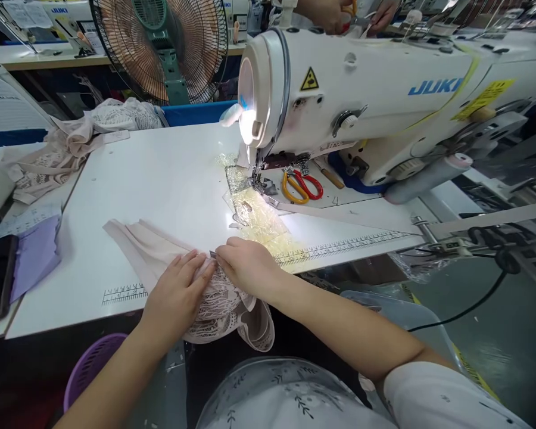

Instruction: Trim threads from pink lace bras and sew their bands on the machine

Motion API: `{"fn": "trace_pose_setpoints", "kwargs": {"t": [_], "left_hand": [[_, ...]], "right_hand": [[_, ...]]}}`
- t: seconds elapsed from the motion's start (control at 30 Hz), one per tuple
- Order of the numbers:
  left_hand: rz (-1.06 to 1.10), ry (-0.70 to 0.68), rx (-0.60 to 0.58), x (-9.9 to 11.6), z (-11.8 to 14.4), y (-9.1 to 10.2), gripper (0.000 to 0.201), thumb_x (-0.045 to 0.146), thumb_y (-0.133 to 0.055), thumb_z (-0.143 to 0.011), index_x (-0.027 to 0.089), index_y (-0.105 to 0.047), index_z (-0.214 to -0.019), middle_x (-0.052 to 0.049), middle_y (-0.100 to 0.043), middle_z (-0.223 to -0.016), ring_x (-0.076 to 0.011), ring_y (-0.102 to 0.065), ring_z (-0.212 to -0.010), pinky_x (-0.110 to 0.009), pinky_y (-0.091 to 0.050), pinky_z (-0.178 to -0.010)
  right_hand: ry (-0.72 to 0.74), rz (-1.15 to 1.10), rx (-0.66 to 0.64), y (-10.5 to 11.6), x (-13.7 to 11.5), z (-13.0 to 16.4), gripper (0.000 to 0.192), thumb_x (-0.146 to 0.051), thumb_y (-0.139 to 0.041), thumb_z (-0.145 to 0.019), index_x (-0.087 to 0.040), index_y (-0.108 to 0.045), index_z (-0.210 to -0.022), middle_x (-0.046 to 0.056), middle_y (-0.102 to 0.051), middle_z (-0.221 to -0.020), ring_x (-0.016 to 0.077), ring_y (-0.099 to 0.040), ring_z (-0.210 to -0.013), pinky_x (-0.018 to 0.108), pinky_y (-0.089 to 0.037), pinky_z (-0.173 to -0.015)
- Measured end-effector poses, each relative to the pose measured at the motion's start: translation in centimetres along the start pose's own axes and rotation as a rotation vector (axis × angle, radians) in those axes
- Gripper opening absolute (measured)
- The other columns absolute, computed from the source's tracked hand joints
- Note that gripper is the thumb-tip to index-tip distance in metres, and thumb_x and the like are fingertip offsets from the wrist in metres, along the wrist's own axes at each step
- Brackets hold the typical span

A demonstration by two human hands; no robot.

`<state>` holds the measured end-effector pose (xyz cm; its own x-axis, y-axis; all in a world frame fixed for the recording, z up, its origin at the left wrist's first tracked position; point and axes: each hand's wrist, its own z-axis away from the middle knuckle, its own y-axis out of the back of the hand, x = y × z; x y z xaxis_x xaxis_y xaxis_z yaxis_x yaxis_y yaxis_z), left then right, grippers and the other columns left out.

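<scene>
The pink lace garment [214,304] lies over the table's near edge, pinned flat under the left hand [176,295], while the right hand [248,265] pinches something small and grey at its seam; this looks like trimming or aligning, which calls for fine fingertip control. Beyond, a white table [161,179] carries the sewing machine [361,101], scissors [301,186] and a fan [161,47].

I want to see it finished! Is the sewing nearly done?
Not nearly. Done: nothing I can see stitched yet. In hand: the left hand and right hand press the pink lace piece at the table edge. Left: it hasn't reached the sewing machine needle.
</scene>
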<state>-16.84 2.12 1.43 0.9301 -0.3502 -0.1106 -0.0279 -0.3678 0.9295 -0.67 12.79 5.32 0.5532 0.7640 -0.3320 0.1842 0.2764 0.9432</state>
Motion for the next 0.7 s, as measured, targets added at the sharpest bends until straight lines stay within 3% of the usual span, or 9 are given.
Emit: {"fn": "trace_pose_setpoints", "kwargs": {"t": [0.43, 0.7], "left_hand": [[0.019, 0.009, 0.003, 0.1, -0.2, 0.2, 0.038, 0.007, -0.043, -0.085, 0.011, -0.058, -0.119, -0.018, -0.059, -0.119, -0.0334, -0.051, -0.117, -0.051, -0.044, -0.098], [0.036, 0.024, 0.005, 0.0, 0.0, -0.1, 0.038, 0.008, -0.042, -0.087, 0.012, -0.056, -0.122, -0.018, -0.059, -0.121, -0.0324, -0.049, -0.121, -0.051, -0.044, -0.098]], "right_hand": [[0.015, 0.098, -0.067, 0.6, 0.5, 1.9, 0.018, -0.014, -0.045, -0.086, -0.015, -0.063, -0.085, 0.005, -0.055, -0.076, 0.0129, -0.04, -0.055, 0.028, -0.021, -0.05], [0.025, 0.04, 0.024, -0.6, -0.1, 0.4, 0.019, -0.014, -0.043, -0.085, -0.015, -0.062, -0.083, 0.005, -0.056, -0.075, 0.0135, -0.041, -0.056, 0.027, -0.02, -0.05]]}}
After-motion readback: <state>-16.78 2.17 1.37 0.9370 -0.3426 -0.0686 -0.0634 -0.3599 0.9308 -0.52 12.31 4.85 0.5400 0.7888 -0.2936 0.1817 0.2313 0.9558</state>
